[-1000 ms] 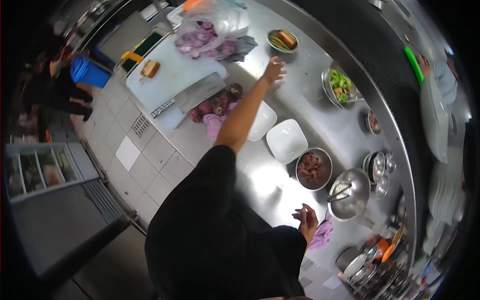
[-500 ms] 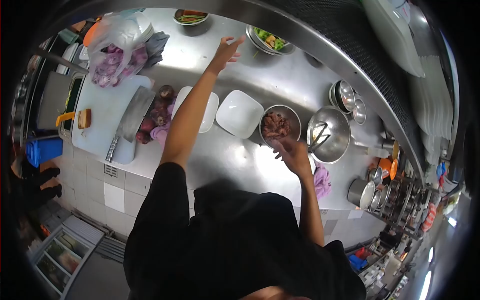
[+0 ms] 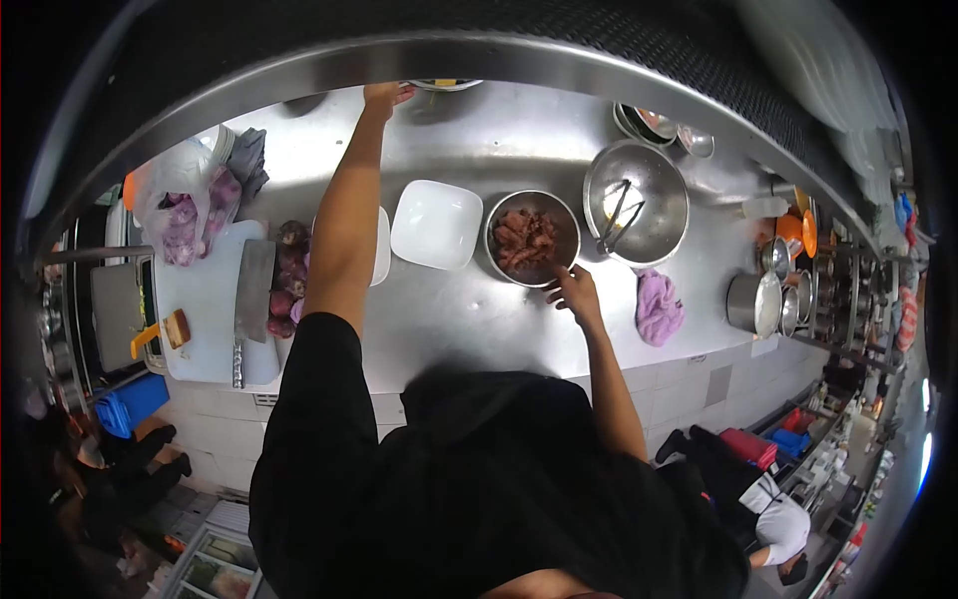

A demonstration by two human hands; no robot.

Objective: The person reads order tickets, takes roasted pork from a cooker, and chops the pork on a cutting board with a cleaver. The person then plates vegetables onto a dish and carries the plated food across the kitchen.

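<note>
My left hand [image 3: 389, 98] reaches far forward, partly cut off by the shelf edge, with its visible fingers stretched out. Just right of it is a bowl [image 3: 446, 85] with something yellow inside, mostly hidden. My right hand [image 3: 573, 293] has its fingers apart at the near rim of a round steel bowl [image 3: 569, 232]; whether they touch it is unclear. Reddish-brown meat pieces [image 3: 524, 238] lie inside. To the left are a white square bowl [image 3: 436, 226] and another white bowl [image 3: 382, 250], partly behind my left forearm. Tongs [image 3: 621, 220] rest in a large steel bowl [image 3: 664, 195].
A steel shelf [image 3: 449, 50] overhangs the counter's far side. At left, a cleaver [image 3: 253, 290] lies on a white cutting board [image 3: 205, 319], beside purple onions [image 3: 291, 265] and a plastic bag [image 3: 190, 220]. A purple cloth [image 3: 659, 307] sits at right. Another person [image 3: 778, 524] is at lower right.
The view has shifted. My left hand has gone further forward, under the shelf edge beside the far bowl. My right hand has come to the meat bowl's near rim.
</note>
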